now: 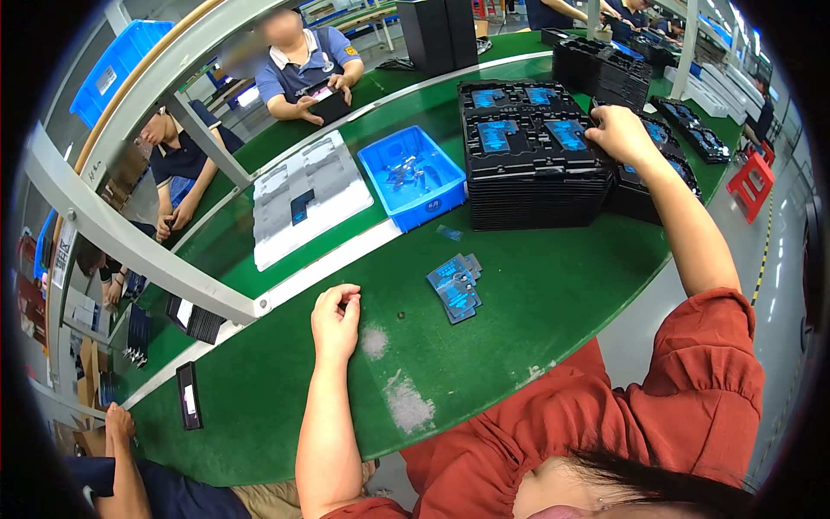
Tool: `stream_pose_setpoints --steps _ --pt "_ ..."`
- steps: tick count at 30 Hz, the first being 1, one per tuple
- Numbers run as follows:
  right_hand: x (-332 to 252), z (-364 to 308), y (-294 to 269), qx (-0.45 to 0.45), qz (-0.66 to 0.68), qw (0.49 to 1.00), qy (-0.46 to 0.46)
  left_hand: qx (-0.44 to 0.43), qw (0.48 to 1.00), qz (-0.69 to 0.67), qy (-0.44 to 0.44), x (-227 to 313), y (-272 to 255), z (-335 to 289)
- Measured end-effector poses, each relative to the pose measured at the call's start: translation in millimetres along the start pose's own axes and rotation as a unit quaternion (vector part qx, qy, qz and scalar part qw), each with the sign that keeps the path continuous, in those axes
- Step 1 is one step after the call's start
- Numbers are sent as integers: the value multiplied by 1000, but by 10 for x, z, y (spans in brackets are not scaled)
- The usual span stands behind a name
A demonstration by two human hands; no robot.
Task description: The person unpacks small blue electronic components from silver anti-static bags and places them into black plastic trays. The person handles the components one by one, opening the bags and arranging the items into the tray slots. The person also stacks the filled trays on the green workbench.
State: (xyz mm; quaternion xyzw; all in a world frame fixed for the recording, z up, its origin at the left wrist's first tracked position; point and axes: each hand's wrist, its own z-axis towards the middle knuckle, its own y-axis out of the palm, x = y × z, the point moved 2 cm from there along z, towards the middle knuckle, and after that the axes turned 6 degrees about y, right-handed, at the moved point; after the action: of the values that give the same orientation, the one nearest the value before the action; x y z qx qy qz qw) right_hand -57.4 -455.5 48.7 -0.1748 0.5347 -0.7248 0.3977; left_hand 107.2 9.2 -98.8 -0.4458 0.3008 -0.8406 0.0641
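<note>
My right hand [624, 137] reaches to the right edge of the top black plastic tray [519, 160] on a tall stack, its fingers closed at the rim. Flat blue-and-black battery-like pieces [566, 134] lie in that tray's pockets, one close to my thumb. My left hand [335, 324] rests on the green table [536, 285] with fingers curled in; nothing shows in it. Right of it lies a small overlapping pile of flat blue-and-black pieces [454, 288], apart from both hands. A small clear-blue scrap [449, 233] lies beyond the pile.
A blue bin [432, 208] holds clear film scraps. Beside it lies a white tray [346, 195] with one dark piece. Another black tray stack [644, 197] stands at right. A grey metal frame [164, 251] crosses the left. Co-workers [311, 73] sit across the table and at left.
</note>
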Motion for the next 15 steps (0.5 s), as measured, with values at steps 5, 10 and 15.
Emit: stream_pose_setpoints --steps 5,10,15 --pt "370 268 73 -139 518 829 158 4 1000 -11 0 -30 -18 -18" --pt "404 236 228 -69 657 735 156 0 1000 -16 -6 -76 -6 -16" --pt "777 161 76 -33 701 698 141 -7 1000 -11 -10 -26 -11 -18"
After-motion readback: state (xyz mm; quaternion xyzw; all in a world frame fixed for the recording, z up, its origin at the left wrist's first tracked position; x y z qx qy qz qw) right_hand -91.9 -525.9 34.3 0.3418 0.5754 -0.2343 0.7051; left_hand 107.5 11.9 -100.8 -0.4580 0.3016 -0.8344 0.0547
